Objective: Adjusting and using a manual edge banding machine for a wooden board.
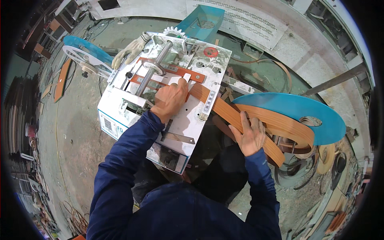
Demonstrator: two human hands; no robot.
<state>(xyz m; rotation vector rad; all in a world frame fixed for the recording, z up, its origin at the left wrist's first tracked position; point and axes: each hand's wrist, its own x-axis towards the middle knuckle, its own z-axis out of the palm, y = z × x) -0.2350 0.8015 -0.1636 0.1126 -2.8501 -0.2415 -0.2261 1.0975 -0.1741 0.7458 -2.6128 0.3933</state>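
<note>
A wood-grain edge-banding strip (226, 111) runs from the white machine's top plate (192, 116) down to a loose coil (294, 132) at the right. My left hand (172, 99) is on the plate with its fingers curled, beside the strip's end and a small white tab (187, 77). What its fingertips pinch is hidden. My right hand (251, 134) lies on the strip near the coil, fingers stretched out and apart. Left of my left hand, a metal shaft (160, 58) with a wheel crosses orange guide bars (180, 72).
A large blue disc (296, 114) stands behind the coil. A pale work glove (130, 51) lies on the machine's far left corner, near a blue-and-white reel (86, 56). A blue chute (204, 24) is behind the machine. Strip scraps (296, 172) litter the floor at right.
</note>
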